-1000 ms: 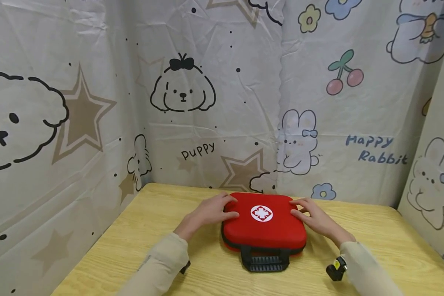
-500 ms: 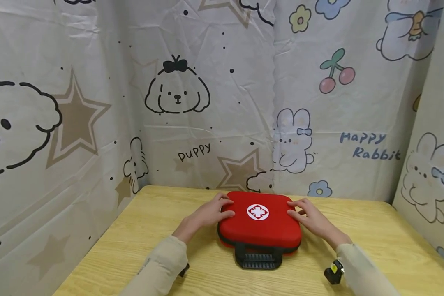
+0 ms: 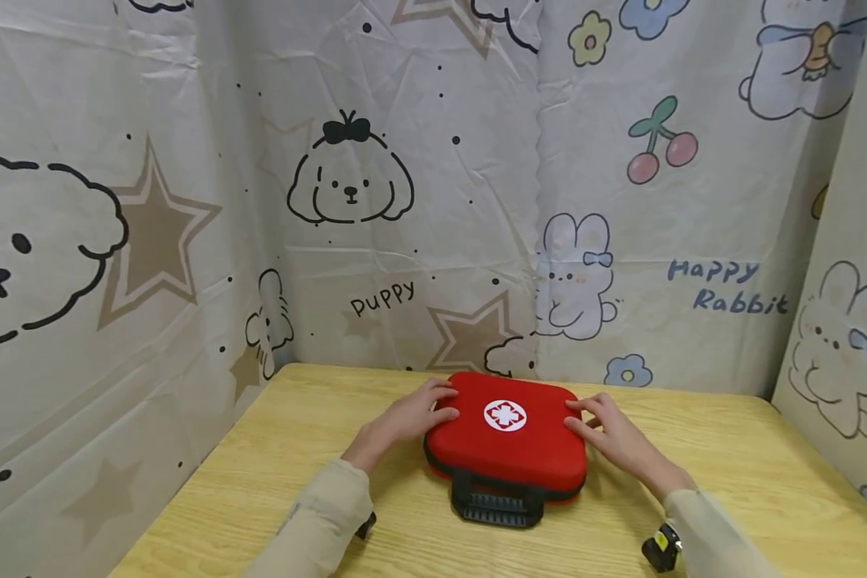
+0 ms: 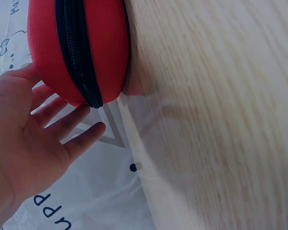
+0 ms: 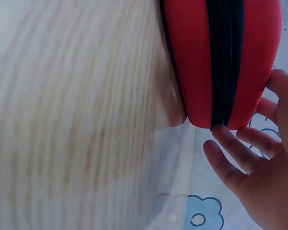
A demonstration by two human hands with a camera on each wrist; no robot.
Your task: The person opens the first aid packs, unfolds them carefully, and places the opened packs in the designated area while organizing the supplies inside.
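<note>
A red first-aid case (image 3: 506, 449) with a white cross emblem lies flat on the wooden table, its black handle (image 3: 497, 510) towards me. My left hand (image 3: 408, 413) touches its left side, thumb and a finger at the top edge. On the opposite side, the fingertips of my right hand (image 3: 621, 437) rest against the upper right edge. In the left wrist view the fingers (image 4: 79, 122) are spread and fairly straight by the case's far corner, beside the black zipper (image 4: 74, 48). The right wrist view shows relaxed fingers (image 5: 237, 148) at the end of the zipper band.
The yellow wood-grain table (image 3: 274, 449) extends on both sides of the case. Its far edge meets a cartoon-printed cloth backdrop (image 3: 448, 225), which also hangs at the left and right. A small black device (image 3: 662, 547) sits at the right wrist.
The case has turned slightly clockwise: its handle has swung left and its right side has come nearer. Both hands have stayed at its sides. The head view has shifted a little.
</note>
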